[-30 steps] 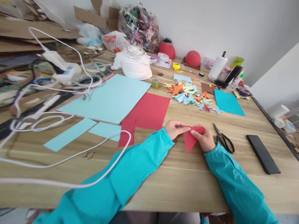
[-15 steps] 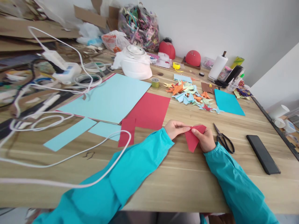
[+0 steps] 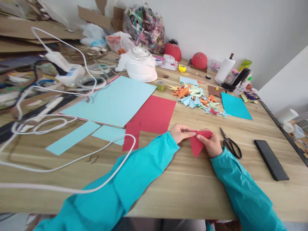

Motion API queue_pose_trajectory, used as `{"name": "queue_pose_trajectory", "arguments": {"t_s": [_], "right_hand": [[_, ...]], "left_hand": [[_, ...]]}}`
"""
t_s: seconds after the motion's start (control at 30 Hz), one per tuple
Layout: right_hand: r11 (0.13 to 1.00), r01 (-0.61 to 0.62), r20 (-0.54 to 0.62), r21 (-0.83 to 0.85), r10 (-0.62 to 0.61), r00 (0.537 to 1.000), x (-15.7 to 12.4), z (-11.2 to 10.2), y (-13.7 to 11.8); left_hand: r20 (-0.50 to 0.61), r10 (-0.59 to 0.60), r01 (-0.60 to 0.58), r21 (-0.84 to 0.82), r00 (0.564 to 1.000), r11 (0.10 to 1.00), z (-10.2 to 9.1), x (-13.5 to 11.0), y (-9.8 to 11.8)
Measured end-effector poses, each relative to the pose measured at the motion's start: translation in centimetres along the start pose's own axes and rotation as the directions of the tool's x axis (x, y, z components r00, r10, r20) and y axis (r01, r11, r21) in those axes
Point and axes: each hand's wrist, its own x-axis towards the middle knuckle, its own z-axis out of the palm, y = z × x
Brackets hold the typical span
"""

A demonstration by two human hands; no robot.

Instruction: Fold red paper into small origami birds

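Between my two hands, a folded piece of red paper (image 3: 197,147) is held just above the wooden table, one pointed flap hanging down. My left hand (image 3: 181,132) pinches its left upper corner with thumb and fingers. On the other side, my right hand (image 3: 211,143) grips the paper with the thumb pressed on its front; the other fingers are mostly behind it. Black-handled scissors (image 3: 231,144) lie right of my right hand. A pile of folded paper cranes (image 3: 192,97) in orange, blue, green and red lies beyond my hands.
Large light blue sheets (image 3: 113,99), a red sheet (image 3: 157,114) and cut strips (image 3: 72,138) lie to the left. A white cable (image 3: 96,157) loops across the left side and over my left sleeve. A black phone (image 3: 271,159) rests at right, a turquoise sheet (image 3: 235,106) farther back.
My right thumb has shifted slightly left on the red paper. Both hands otherwise stay in nearly the same place, still gripping it.
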Motion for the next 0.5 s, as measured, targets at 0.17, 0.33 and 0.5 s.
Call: {"name": "queue_pose_trajectory", "arguments": {"t_s": [0.17,0.33,0.5], "right_hand": [[1.0,0.009,0.004,-0.017,-0.009,1.0,0.02,-0.1,0.15],[1.0,0.011,-0.003,-0.01,-0.011,1.0,-0.04,-0.02,0.05],[0.999,-0.034,-0.006,0.019,0.034,0.999,-0.12,0.07,-0.02]], "left_hand": [[-0.018,0.003,-0.003,0.001,1.0,1.0,0.23,-0.07,0.15],[-0.023,0.004,-0.003,0.011,1.0,1.0,0.15,-0.02,0.04],[0.022,-0.031,0.032,-0.061,0.999,0.998,0.03,0.05,-0.16]]}}
